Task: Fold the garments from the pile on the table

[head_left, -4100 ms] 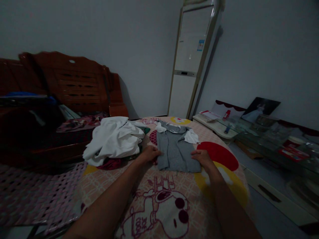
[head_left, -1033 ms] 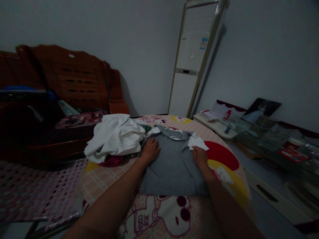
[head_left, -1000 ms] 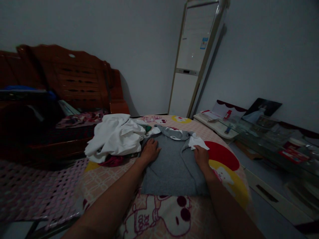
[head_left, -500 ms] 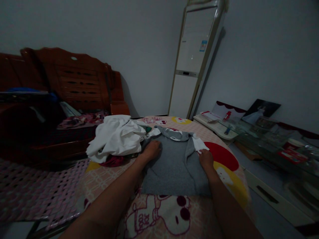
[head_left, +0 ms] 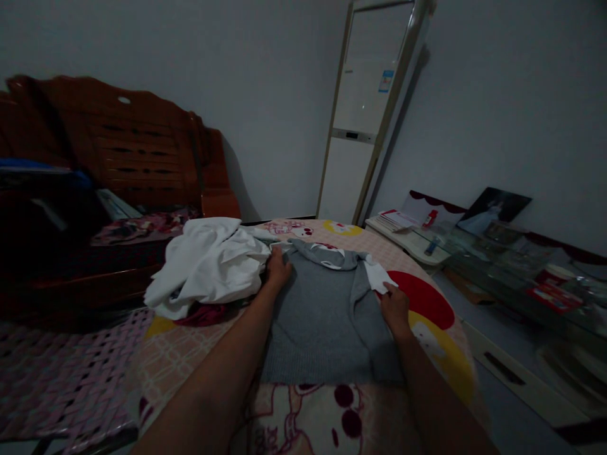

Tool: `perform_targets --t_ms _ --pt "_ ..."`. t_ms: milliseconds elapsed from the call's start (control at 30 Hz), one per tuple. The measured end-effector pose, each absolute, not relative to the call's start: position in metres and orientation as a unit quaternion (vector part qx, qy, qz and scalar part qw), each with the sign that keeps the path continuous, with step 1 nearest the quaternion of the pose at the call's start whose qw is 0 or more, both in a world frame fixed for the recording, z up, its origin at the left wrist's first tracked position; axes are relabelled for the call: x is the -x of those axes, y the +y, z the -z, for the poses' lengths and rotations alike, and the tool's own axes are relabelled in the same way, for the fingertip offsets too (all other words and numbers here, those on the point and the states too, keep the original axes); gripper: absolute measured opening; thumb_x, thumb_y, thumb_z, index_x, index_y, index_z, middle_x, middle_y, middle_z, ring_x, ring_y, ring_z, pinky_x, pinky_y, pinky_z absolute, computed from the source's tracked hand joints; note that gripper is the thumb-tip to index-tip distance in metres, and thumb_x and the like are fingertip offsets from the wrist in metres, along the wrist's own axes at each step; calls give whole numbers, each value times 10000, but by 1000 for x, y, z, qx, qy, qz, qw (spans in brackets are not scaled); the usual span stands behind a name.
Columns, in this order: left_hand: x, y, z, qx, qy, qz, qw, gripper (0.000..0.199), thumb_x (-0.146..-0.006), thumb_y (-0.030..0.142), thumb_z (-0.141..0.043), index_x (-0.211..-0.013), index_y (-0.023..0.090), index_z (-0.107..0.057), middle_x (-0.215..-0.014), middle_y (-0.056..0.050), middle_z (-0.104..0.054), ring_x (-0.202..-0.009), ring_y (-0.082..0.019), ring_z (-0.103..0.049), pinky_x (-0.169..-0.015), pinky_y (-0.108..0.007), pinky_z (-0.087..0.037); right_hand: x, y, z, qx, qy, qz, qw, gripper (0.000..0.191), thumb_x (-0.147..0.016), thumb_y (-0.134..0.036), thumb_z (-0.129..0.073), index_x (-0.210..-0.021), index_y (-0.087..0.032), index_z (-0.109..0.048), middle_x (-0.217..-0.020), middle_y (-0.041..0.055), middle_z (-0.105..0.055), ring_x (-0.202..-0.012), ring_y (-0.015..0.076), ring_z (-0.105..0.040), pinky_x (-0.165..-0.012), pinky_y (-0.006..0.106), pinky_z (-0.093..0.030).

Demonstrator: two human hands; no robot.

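Two bare hands, set well apart, one at either side of a single grey sweater (head_left: 317,316) in the lower centre of the frame. Right hand (head_left: 394,305): fingertips pinched on the white flap (head_left: 377,275) at the garment's right-hand shoulder, presumably to draw that corner straight. Left hand (head_left: 278,270): at the opposite shoulder, beside a scrap of white; whether it grips or merely rests, I cannot tell. The wide stance likely holds the upper part evenly spread. Sweater, in detail: plain knit, ribbed hem towards the bottom of the frame, neckline at the far end showing white and a little red; body mostly flat, one long fold down the right side. One patterned cloth (head_left: 190,354) beneath. One heap of white fabric (head_left: 208,265), left of centre, just beside the left hand, apparently set aside to leave room for spreading.
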State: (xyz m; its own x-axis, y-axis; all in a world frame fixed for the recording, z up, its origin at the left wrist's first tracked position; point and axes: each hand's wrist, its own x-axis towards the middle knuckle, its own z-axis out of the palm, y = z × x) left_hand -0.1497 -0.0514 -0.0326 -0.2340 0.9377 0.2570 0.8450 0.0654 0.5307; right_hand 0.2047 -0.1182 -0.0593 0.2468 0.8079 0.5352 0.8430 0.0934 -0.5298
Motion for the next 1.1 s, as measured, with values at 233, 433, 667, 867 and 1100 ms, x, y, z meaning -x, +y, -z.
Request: perform_targets --t_ms 233,433,667,867,1100 --pt "141 -59 43 -721 637 -263 72 442 -862 195 -549 -1299 142 -581 -1417 -142 -541 -1357 -261 -457 -1168 -401 -320 -173 -119 21 589 -695 45 409 365 -866 -217 -423 -1051 -130 -726 -1085 163 -717 -1033 274 -646 -979 408 -473" --pt "141 -65 36 -733 633 -237 76 352 -874 217 -555 -1209 163 -650 -1393 -121 -561 -1324 -258 -485 -1174 -408 -303 -133 -91 19 539 -809 22 234 258 -831 -120 -505 -918 -136 -748 -1347 157 -598 -1165 293 -594 -1039 396 -435" --pt "142 -63 43 -730 629 -254 81 380 -866 206 -582 -1238 155 -635 -1398 -135 -562 -1343 -270 -471 -1184 -443 -290 -111 -43 2 566 -823 -4 51 229 -853 -163 -543 -969 -122 -735 -1138 162 -697 -1063 269 -632 -936 332 -463" --pt "143 -59 50 -738 614 -271 69 366 -860 215 -592 -1219 165 -640 -1372 -128 -586 -1312 -264 -502 -1169 -451 -316 -127 23 -54 566 -759 -39 321 418 -793 -158 -538 -1181 -170 -691 -1187 68 -697 -1167 239 -593 -1025 386 -442" --pt "144 -54 53 -737 614 -275 64 343 -857 212 -602 -1196 189 -651 -1377 -129 -583 -1316 -271 -503 -1166 -477 -313 -176 -3 -47 674 -696 -5 248 341 -804 -169 -532 -1056 -128 -756 -1056 113 -748 -1034 236 -672 -944 313 -480"
